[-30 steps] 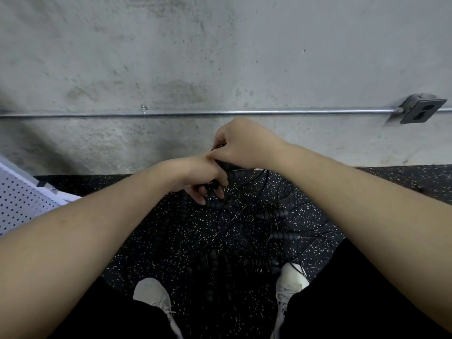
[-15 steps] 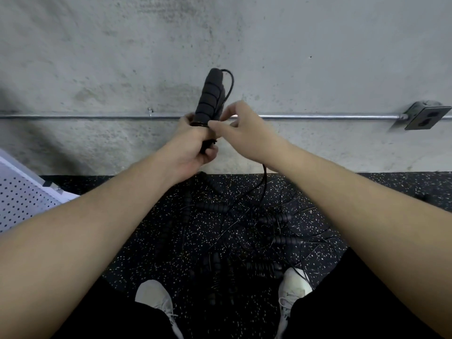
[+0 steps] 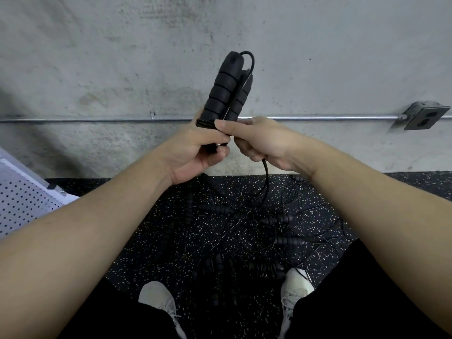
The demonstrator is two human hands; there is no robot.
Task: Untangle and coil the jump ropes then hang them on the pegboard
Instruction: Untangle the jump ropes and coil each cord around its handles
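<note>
1. Now the left hand (image 3: 195,150) grips the lower ends of two handles (image 3: 226,91), fingers curled round them, holding the pair upright and side by side in front of the wall (image 3: 97,57). A second ago both hands were low over the pile; the pair has since been lifted clear of it.
2. The right hand (image 3: 264,140) pinches the cord (image 3: 265,182) just beside the base of the handles, thumb and fingers closed on it. A few turns of cord already ring the handles there, so I judge that wrapping this rope has begun.
3. That suggests one rope is largely freed, though its cord runs down from the right hand into the tangle, so some length may yet be caught.
4. The handles are black foam, ribbed into soft segments, round and slightly tapered. At the top a short loop of cord (image 3: 249,59) arcs over from one handle's end.
5. The cord is thin, black and smooth, and looks springy enough to slip off a loose wrap.
6. The remaining jump ropes (image 3: 244,228) lie knotted on the floor (image 3: 146,228), which is dark speckled rubber, between two pale shoes (image 3: 156,302).
7. The pegboard (image 3: 22,204), white and perforated, sits at the left edge, well apart from the hands.
8. A metal pipe (image 3: 73,118) runs along the rough concrete wall.
</note>
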